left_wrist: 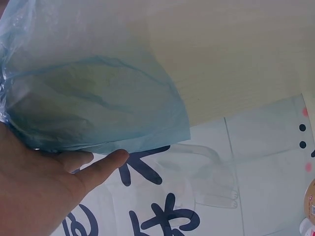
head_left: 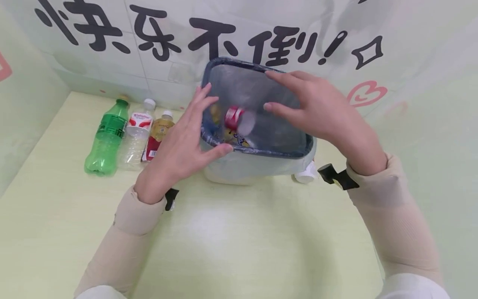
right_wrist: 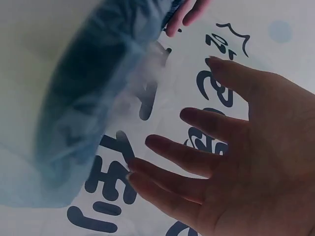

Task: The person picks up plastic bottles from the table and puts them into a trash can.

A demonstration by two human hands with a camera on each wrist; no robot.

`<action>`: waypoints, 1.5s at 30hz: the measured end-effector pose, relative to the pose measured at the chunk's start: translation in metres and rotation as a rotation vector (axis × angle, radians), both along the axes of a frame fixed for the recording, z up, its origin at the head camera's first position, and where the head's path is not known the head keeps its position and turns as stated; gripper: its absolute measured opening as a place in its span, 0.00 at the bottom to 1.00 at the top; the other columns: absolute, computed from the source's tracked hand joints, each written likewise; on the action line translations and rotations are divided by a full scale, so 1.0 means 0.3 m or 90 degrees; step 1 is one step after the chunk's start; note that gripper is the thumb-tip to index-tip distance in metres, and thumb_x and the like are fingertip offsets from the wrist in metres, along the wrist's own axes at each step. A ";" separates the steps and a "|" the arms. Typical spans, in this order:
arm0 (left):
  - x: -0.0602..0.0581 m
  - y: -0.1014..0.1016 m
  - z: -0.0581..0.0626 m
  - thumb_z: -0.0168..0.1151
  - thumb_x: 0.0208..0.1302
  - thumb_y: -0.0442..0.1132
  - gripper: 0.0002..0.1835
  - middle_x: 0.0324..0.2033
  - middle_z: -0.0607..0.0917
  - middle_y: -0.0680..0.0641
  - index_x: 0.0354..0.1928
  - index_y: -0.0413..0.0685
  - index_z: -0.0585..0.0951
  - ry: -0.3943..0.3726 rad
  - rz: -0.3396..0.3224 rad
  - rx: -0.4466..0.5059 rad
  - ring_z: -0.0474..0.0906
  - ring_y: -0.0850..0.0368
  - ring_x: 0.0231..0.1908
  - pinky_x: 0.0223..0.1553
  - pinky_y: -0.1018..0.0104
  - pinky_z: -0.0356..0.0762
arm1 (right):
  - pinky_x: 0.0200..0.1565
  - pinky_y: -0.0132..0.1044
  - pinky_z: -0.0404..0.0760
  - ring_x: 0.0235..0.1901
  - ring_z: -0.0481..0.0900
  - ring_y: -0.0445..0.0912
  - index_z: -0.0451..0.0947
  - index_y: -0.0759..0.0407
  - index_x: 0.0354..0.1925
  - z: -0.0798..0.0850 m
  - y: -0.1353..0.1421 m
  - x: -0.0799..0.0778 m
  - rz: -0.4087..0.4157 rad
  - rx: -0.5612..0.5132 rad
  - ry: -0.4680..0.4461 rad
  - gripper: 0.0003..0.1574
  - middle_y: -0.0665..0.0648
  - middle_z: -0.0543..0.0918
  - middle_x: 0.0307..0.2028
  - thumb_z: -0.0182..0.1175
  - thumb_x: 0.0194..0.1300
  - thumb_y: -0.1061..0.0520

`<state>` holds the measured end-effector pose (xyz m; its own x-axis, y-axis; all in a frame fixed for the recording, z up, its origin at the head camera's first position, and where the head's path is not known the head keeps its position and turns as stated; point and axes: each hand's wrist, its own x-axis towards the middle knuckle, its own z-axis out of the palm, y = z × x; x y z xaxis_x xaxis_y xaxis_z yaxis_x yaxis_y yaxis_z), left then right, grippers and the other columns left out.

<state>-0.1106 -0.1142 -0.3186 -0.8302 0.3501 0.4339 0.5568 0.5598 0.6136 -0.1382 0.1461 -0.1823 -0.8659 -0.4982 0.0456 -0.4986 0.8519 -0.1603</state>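
A bin lined with a thin bluish bag [head_left: 257,151] stands on the table, its dark rim facing up. Inside it, a red-and-white labelled item [head_left: 233,117] with a pale round end looks blurred; other wrapped or printed pieces beneath it are hard to make out. At the bin's left rim is my left hand [head_left: 183,143], fingers extended and thumb along the front edge. My right hand [head_left: 317,104] hovers by the right side of the opening, fingers spread and holding nothing. In the right wrist view, a gap shows between its fingers and the bag [right_wrist: 93,98].
Left of the bin lie a green bottle [head_left: 108,139], a clear bottle [head_left: 137,135] with a red-and-white label, and a bottle with a tan-and-red label [head_left: 158,133]. A white capped item [head_left: 306,173] sits partly hidden beside the bin's right side. A lettered wall covering [head_left: 157,70] rises behind.
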 end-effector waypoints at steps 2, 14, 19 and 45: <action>0.000 0.000 0.001 0.53 0.59 0.75 0.52 0.78 0.43 0.58 0.77 0.52 0.54 0.002 -0.001 0.003 0.41 0.56 0.77 0.20 0.63 0.70 | 0.62 0.53 0.70 0.62 0.73 0.54 0.64 0.42 0.74 0.004 0.004 0.002 -0.014 -0.013 0.008 0.39 0.57 0.74 0.65 0.57 0.70 0.36; -0.002 0.010 0.003 0.45 0.57 0.81 0.55 0.78 0.45 0.57 0.76 0.51 0.56 0.010 0.004 0.014 0.45 0.55 0.76 0.18 0.63 0.66 | 0.64 0.51 0.69 0.64 0.72 0.52 0.68 0.46 0.72 -0.005 0.069 0.005 -0.041 -0.056 0.027 0.35 0.55 0.76 0.63 0.59 0.70 0.40; -0.001 0.009 -0.001 0.47 0.57 0.80 0.54 0.78 0.45 0.57 0.76 0.50 0.56 0.007 0.005 0.020 0.45 0.55 0.76 0.20 0.63 0.68 | 0.66 0.51 0.66 0.66 0.70 0.52 0.69 0.47 0.71 -0.011 0.101 0.005 -0.056 -0.061 0.016 0.35 0.55 0.75 0.65 0.59 0.70 0.41; -0.003 0.018 -0.003 0.43 0.56 0.82 0.57 0.78 0.49 0.53 0.75 0.47 0.56 0.034 0.004 0.036 0.56 0.49 0.74 0.17 0.61 0.61 | 0.55 0.65 0.67 0.57 0.74 0.64 0.62 0.43 0.75 -0.037 0.349 0.023 -0.258 -0.072 -0.059 0.39 0.61 0.75 0.65 0.52 0.71 0.35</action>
